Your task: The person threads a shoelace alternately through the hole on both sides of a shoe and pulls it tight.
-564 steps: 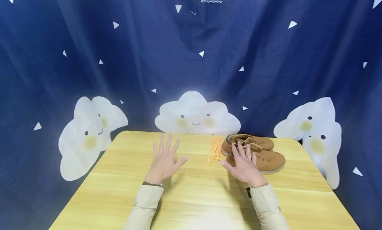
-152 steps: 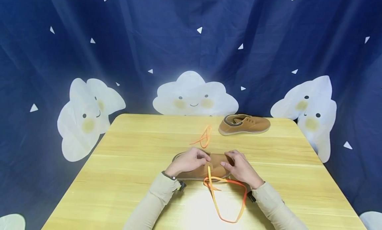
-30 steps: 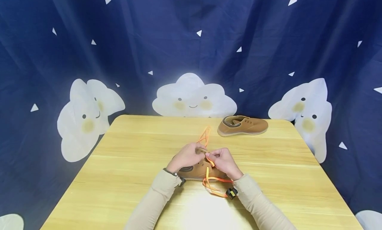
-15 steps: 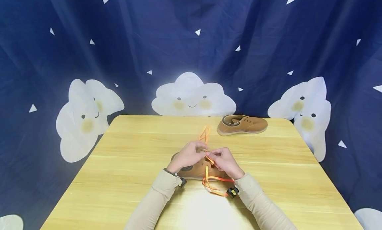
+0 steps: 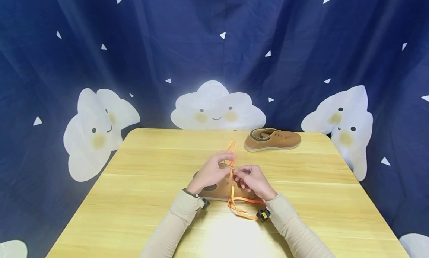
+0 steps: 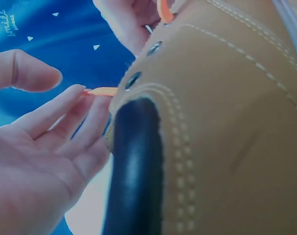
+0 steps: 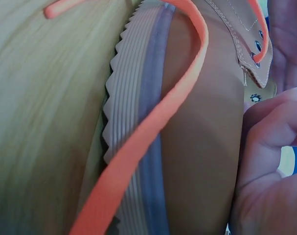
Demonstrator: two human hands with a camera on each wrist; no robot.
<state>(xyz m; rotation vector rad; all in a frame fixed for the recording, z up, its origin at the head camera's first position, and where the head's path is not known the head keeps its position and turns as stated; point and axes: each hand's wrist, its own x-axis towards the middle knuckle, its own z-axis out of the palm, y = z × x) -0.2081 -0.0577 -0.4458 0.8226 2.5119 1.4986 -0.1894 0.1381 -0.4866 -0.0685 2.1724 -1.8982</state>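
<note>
A brown shoe [image 5: 216, 193] lies sideways on the table between my hands, partly hidden by them. An orange shoelace [image 5: 246, 200] comes out of a near-side eyelet and loops on the table in front; it crosses the sole in the right wrist view. My left hand [image 5: 211, 172] reaches over the shoe's opening. In the left wrist view, its straight fingers touch an orange lace end [image 6: 103, 91], the thumb standing apart. The right hand [image 5: 254, 181] has curled fingers, with its tips together at the lace beside the far eyelet flap; the exact contact is partly hidden.
A second brown shoe [image 5: 281, 140] without a lace stands at the back right of the wooden table [image 5: 151, 168]. Another orange lace [image 5: 231, 146] lies behind the worked shoe. A blue curtain [image 5: 214, 57] with clouds hangs behind the table.
The right hand has brought lace to the far flap. Just now my left fingers have lifted and stretched past the far side, and the small lace loop at the right fingertips is gone.
</note>
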